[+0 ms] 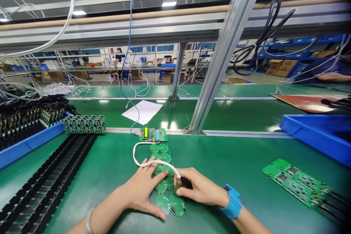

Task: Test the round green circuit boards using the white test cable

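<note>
A green panel of round circuit boards (162, 203) lies lengthwise in front of me on the green bench. My left hand (139, 190) rests on its left side, fingers spread and flat. In my right hand (199, 186) is a test probe (178, 183), brownish and dark, pinched between thumb and fingers over the panel's right side. Its tip is hidden. From the probe a white cable (135, 153) loops over my left fingers to a tester board (153, 135) with a lit yellow-green display, just beyond the panel. A blue strap circles my right wrist.
Black slotted rails (52, 175) run along the left, with stacked round boards (84, 123) at their far end. Blue bins (30, 145) flank both sides. A wired green board (294, 182) lies right. A metal post (216, 80) rises behind; a person's arm (333, 76) shows far right.
</note>
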### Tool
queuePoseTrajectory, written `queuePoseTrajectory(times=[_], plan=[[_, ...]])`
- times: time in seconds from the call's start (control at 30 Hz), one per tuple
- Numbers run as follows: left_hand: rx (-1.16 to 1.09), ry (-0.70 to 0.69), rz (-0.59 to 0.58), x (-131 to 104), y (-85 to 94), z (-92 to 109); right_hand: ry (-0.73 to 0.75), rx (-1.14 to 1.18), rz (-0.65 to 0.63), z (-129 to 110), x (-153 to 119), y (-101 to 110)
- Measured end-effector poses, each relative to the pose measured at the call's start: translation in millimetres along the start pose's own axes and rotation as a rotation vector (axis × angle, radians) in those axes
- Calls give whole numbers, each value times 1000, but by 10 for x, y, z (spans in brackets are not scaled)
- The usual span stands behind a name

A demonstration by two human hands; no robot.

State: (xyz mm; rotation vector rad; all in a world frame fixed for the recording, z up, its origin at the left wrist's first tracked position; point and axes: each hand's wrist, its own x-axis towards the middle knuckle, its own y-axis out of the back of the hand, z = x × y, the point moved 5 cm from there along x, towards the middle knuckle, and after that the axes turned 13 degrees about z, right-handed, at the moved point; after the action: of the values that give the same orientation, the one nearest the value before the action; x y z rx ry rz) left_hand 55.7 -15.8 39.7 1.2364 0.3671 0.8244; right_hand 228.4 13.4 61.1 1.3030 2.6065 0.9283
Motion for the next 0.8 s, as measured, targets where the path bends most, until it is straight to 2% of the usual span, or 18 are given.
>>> queuePoseTrajectory(times=[0.63, 0.8], plan=[[-54, -12, 78, -7, 2, -3, -12, -35, -25, 7, -23, -8], [-41, -7, 66, -13, -15, -10, -6, -39, -14, -7, -21, -3]])
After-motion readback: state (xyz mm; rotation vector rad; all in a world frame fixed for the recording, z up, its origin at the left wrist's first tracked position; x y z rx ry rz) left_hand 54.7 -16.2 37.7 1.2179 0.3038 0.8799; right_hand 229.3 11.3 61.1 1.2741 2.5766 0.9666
